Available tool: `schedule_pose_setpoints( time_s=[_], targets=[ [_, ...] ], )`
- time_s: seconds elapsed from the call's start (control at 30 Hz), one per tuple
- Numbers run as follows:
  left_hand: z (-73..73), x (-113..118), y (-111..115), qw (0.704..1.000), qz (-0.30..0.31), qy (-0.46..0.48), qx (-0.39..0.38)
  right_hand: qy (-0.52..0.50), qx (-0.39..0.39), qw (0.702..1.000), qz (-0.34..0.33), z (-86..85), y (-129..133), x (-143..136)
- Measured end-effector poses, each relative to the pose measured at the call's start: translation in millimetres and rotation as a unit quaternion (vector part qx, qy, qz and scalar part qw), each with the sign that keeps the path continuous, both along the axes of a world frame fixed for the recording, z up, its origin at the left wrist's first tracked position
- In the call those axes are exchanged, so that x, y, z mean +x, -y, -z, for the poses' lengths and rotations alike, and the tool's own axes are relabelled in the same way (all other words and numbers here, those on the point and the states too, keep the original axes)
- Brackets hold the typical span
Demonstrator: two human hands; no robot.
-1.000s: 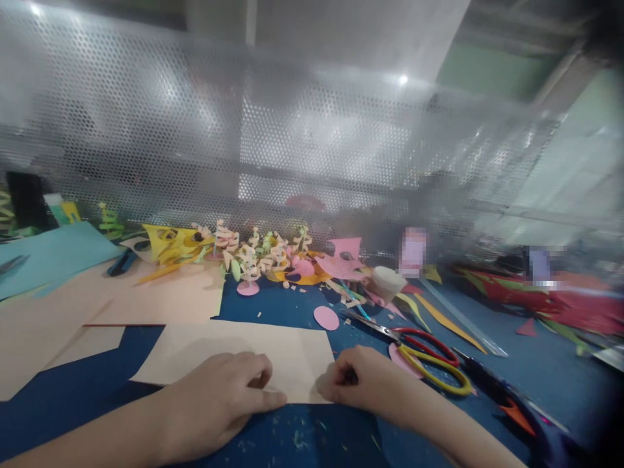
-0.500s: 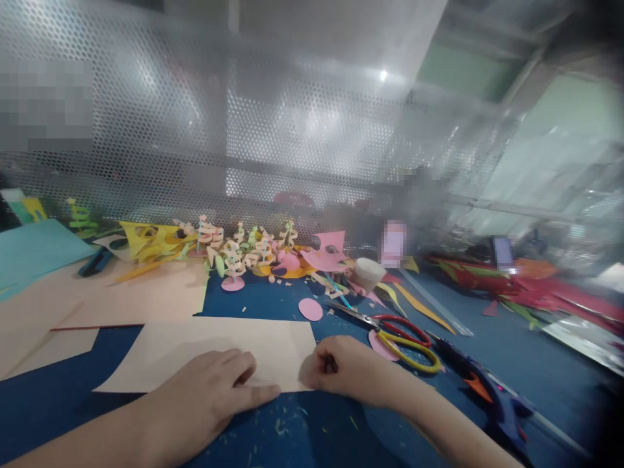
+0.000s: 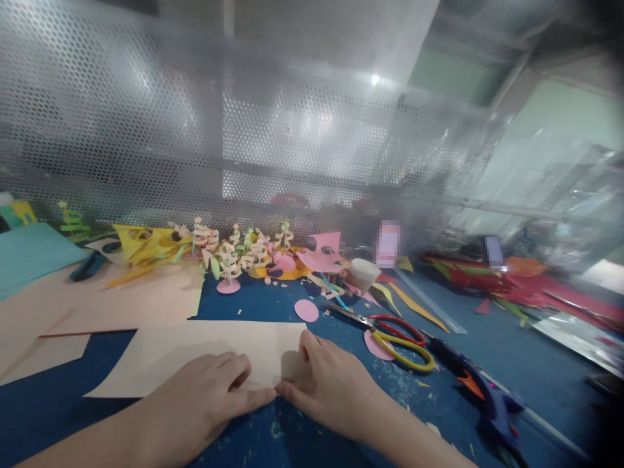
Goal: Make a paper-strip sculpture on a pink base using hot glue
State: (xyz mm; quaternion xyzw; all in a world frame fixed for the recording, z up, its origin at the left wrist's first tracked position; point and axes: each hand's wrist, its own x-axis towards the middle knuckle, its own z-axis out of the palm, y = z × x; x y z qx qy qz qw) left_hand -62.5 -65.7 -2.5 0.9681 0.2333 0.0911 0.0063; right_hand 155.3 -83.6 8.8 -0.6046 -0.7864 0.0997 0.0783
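The left hand (image 3: 205, 396) lay on a pale sheet of paper (image 3: 180, 348), its fingers bent and its thumb stretched along the near edge, with a narrow gap between thumb and forefinger. The right hand (image 3: 336, 383) was at the sheet's right end, forefinger near the far corner and thumb at the near edge, spread moderately wide. The two thumb tips met or nearly met there. The sheet was on the blue bench (image 3: 256, 302), in front of the person. Just beyond its right end were a pink paper circle (image 3: 306, 311) and scissors (image 3: 366, 321) with red and yellow handles. A glue gun (image 3: 493, 406) lay farther right. Behind stood a white cup (image 3: 363, 275), beside curly paper pieces (image 3: 229, 260) and yellow scraps (image 3: 139, 246). A blue-green sheet (image 3: 36, 257) lay at far left.
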Motion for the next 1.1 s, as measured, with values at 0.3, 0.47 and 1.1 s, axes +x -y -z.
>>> schedule_pose_setpoints(
  time_s=[0.3,0.47,1.1],
  targets=[
    [-0.3,-0.7,0.5,1.0,-0.004,-0.01,-0.018,-0.059,-0.103,0.993,-0.02,-16.6,-7.5,24.8],
    [-1.3,-0.4,0.4,1.0,-0.005,-0.021,-0.023,-0.022,-0.133,0.99,-0.048,-23.7,-12.7,40.3],
    [-34.7,18.9,15.0,0.947,-0.057,0.106,-0.298,-0.185,-0.075,0.977,-0.076,-43.5,-1.3,17.4]
  ],
)
